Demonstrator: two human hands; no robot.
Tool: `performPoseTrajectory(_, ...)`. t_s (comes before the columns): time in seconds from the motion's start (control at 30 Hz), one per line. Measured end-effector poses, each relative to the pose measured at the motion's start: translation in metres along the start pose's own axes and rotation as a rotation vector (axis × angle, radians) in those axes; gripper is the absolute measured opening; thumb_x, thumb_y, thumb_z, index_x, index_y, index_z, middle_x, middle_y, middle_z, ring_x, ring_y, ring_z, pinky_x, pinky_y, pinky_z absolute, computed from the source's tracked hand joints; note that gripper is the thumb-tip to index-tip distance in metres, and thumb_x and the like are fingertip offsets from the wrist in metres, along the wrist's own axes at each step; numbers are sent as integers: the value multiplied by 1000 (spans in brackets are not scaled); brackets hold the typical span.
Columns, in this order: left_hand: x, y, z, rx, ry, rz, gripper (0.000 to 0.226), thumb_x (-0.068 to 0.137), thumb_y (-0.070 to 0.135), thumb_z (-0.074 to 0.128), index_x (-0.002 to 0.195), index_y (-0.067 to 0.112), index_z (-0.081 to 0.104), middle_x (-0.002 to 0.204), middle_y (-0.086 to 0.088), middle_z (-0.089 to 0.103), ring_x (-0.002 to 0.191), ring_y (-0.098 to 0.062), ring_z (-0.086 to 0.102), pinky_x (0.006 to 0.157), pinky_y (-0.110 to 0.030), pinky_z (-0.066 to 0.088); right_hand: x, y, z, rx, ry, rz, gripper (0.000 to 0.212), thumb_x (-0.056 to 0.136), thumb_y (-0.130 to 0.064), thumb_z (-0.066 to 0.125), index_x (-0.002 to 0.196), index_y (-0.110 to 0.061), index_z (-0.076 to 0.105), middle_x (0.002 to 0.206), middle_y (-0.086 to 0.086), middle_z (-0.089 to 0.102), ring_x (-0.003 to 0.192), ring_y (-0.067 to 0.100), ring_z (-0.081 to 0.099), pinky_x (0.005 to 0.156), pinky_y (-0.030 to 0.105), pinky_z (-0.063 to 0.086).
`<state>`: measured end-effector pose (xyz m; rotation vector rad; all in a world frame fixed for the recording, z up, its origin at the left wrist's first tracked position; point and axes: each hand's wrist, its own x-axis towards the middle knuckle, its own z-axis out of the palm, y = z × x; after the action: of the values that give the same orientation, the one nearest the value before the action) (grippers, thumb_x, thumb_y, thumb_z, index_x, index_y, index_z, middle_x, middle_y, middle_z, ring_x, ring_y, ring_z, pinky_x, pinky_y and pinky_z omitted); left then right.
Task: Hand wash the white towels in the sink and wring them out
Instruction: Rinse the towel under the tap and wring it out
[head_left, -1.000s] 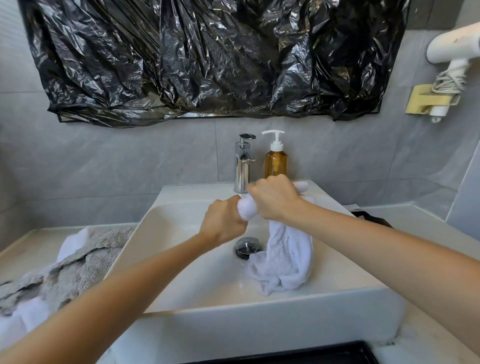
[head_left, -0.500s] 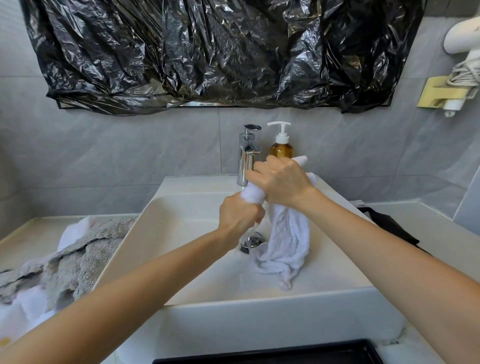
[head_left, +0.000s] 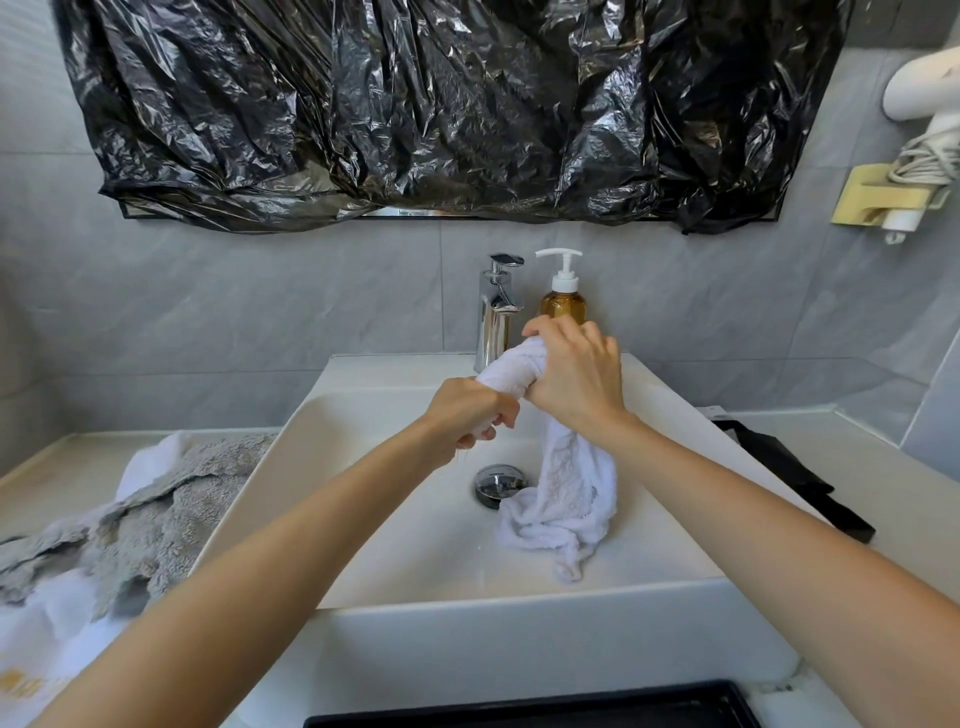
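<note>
Moved: both hands have shifted along the twisted roll since a second ago.
Fingers: left hand (head_left: 470, 415) and right hand (head_left: 576, 374) clench the towel (head_left: 566, 499).
Towel: tail drapes into the sink (head_left: 363, 493).
Handling: probably soft, water-heavy; grip the roll's ends.

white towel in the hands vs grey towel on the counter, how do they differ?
The small white terry towel is twisted into a rope, gripped by the left hand and right hand over the white rectangular sink, its tail lying in the basin. The grey fluffy towel lies loose and rumpled on the counter left of the sink, untouched. The grey one looks thicker and larger. Both are pile fabric.
</note>
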<state>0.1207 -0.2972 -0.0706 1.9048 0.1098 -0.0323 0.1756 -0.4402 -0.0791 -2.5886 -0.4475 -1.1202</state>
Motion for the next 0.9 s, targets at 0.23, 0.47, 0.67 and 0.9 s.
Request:
performPoseTrajectory(0.23, -7, 6, -3, -125, 14, -27, 22, 71, -3, 62, 66, 14, 47, 48, 4, 43, 38, -10, 38, 37, -17, 17, 1, 7, -23, 622, -332, 389, 104, 53, -26, 90, 139, -37, 31, 135, 0, 45, 121, 24, 46, 97, 39, 45)
performPoseTrajectory(0.47, -7, 5, -12, -174, -8, -14, 27, 74, -2, 61, 65, 16, 43, 53, 3, 41, 40, -10, 39, 39, -17, 17, -14, 7, -33, 864, -475, 502, 103, 61, -11, 87, 143, -25, 27, 134, -4, 43, 119, 15, 46, 100, 32, 43)
performPoseTrajectory(0.67, -4, 6, -33, 142, -179, 52, 44, 74, 36, 81, 113, 27, 65, 110, 6, 69, 98, -12, 64, 87, -34, 47, 13, -10, -55, 763, -217, 473, 63, 69, 4, 71, 124, -14, 46, 109, -2, 52, 94, 16, 50, 49, 3, 36)
performPoseTrajectory(0.9, -2, 18, -24, 209, -5, 473, 106, 61, 26, 92, 149, 25, 31, 135, 12, 53, 121, -8, 54, 96, -23, 44, 29, -13, -74, 885, -373, 421, 92, 65, 12, 73, 138, -26, 32, 128, 5, 44, 107, 24, 56, 74, 31, 54)
